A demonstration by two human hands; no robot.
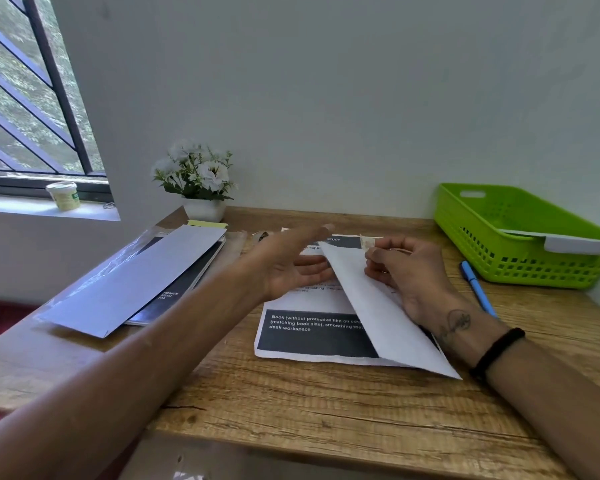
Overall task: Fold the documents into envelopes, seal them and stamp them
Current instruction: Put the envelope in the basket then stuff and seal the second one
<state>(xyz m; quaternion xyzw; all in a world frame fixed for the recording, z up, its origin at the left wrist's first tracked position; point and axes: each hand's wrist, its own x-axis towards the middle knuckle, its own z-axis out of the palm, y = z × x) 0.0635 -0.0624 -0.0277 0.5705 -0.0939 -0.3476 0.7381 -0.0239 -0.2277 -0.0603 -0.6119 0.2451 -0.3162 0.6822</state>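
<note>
We cannot read the middle of the printed white document with black bands point(312, 336): the open, motion-blurred left hand point(291, 268) and the white envelope point(378, 306) held above it cover those lines. Right of the document, the lime-green perforated plastic basket point(520, 237) runs past the frame edge, cutting off the white envelope lying in it point(575, 244)

Pale wall point(326, 98) standing behind a wooden desk point(326, 403), barred window point(32, 98) glowing at left — daylight falling across its sill point(32, 207).
</note>
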